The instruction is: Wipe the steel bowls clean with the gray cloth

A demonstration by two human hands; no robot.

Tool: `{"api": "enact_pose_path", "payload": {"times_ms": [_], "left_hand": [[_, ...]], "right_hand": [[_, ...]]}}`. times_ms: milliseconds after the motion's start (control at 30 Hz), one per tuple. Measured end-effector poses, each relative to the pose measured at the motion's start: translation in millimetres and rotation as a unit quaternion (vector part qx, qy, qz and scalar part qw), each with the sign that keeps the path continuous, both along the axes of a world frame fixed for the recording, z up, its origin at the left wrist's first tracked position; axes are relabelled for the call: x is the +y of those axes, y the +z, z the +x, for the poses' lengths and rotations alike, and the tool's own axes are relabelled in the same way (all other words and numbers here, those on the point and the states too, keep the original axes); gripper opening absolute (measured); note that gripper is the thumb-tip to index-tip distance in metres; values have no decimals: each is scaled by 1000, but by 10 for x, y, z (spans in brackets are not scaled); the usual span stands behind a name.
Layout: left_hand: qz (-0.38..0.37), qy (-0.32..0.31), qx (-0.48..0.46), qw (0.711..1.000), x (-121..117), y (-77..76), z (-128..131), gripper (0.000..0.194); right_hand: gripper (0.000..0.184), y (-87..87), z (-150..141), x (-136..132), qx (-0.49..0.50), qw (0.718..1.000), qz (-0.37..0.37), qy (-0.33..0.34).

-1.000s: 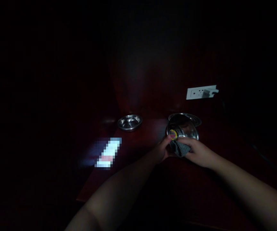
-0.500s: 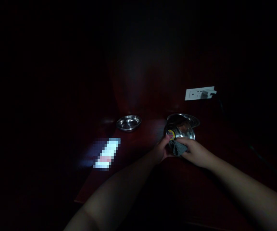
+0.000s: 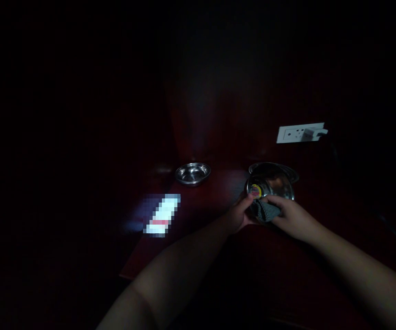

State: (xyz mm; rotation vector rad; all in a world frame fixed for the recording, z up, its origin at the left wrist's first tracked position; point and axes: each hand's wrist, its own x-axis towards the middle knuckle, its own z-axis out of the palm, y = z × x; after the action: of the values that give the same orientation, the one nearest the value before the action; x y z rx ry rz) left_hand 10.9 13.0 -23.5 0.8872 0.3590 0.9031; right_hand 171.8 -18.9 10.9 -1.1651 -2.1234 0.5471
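A shiny metal bowl (image 3: 276, 182) is tilted on its side, with a round yellow and red sticker (image 3: 255, 191) on it. My left hand (image 3: 239, 215) grips the bowl at its lower left, thumb beside the sticker and the other fingers partly hidden beneath. In my right hand (image 3: 291, 216) is a bunched dark grey cloth (image 3: 267, 211), pressed against the bowl's near side. Behind the bowl lies a metal plate or lid (image 3: 291, 173), partly covered by it.
A shallow metal dish (image 3: 193, 174) rests on the dark red table (image 3: 201, 201) to the left. Nearer stands a bright, pixelated phone-like rectangle (image 3: 163, 215). A white wall socket (image 3: 292, 133) holds a plug (image 3: 314, 133) at the right. The surroundings are very dark.
The whole view has shifted, so everything appears slightly further right. Both hands keep their hold on the bowl and cloth, with little visible change between them.
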Motion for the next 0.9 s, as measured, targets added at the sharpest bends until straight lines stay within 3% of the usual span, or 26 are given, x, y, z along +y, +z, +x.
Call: {"api": "enact_pose_path", "payload": {"times_ms": [233, 500, 900], "left_hand": [[-9, 31, 18, 999, 13, 6, -6, 63], [-16, 13, 5, 1000, 34, 40, -25, 60], [-39, 14, 16, 999, 18, 74, -25, 59]], "right_hand": [[24, 37, -13, -20, 5, 1000, -1, 9], [44, 60, -28, -108, -19, 998, 20, 52], [47, -61, 5, -76, 15, 997, 31, 70]]}}
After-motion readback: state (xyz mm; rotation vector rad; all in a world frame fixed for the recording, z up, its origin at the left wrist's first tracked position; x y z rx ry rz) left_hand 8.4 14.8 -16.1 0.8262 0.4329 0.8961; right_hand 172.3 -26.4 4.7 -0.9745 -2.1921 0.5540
